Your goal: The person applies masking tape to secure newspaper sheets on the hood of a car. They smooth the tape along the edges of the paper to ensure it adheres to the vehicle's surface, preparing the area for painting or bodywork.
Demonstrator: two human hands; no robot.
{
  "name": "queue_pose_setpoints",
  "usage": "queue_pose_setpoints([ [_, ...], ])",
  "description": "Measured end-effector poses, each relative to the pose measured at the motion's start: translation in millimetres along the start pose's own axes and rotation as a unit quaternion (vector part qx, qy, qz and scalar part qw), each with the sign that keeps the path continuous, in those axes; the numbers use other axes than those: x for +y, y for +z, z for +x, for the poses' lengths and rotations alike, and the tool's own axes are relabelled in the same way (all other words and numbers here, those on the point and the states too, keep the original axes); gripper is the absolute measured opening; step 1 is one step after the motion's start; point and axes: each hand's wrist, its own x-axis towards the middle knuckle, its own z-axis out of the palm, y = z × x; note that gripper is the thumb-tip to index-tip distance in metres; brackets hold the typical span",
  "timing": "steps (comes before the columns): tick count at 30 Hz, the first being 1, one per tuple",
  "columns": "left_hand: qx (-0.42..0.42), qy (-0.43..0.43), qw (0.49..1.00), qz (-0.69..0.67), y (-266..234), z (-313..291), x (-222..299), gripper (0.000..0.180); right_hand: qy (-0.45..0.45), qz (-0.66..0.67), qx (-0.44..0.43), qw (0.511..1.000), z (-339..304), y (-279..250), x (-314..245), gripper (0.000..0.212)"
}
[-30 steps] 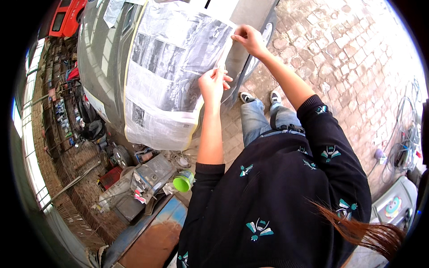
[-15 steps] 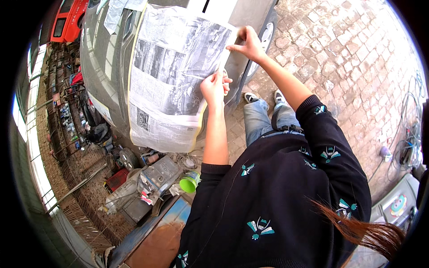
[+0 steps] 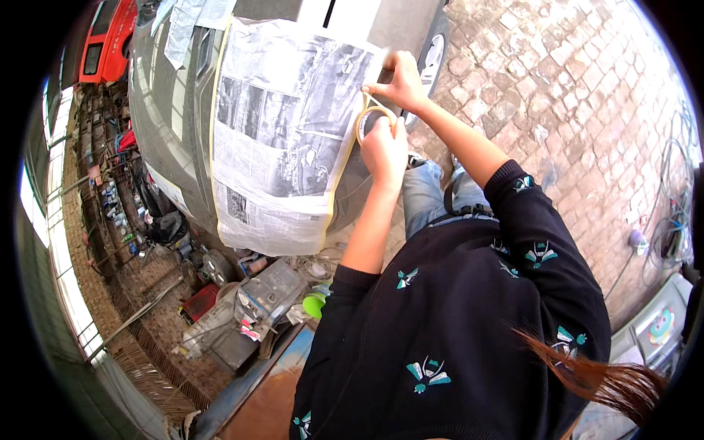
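Item: one newspaper sheet [image 3: 268,147], creased, spread over the bodywork of a grey car [image 3: 165,110]; yellow tape [image 3: 213,139] lines its left edge, presumably to hold the paper against the curve. Item: one tape roll [image 3: 358,126], a pale yellow ring, at the sheet's right edge, just below the right thumb. Left hand [image 3: 387,150]: fingers closed around the near part of the ring, its far part bare, probably so the tape can run off freely. Right hand [image 3: 402,82]: thumb spread away from the bent fingers, thumb tip at the paper's edge near the tape's loose length, seemingly to steady it against the roll's pull (the fingertips are blurred, so whether they press on anything cannot be told). Surroundings: a car wheel [image 3: 434,57] beyond the right hand, a red vehicle [image 3: 108,44] at upper left, a green bucket [image 3: 314,305] near the left sleeve, and cables [image 3: 673,227] on the paving [image 3: 543,110] at far right.
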Motion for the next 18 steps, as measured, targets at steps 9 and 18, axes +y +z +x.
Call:
queue_pose_setpoints([
  [9,-0.067,0.075,0.962,0.253,9.4,16.5,27.4,0.026,0.001,-0.011,-0.009,1.0,2.3,-2.3,0.9,0.074],
  [18,-0.068,0.071,0.96,0.262,4.6,17.4,32.6,0.019,0.036,-0.01,-0.026,0.999,1.0,-4.9,-8.7,0.069],
])
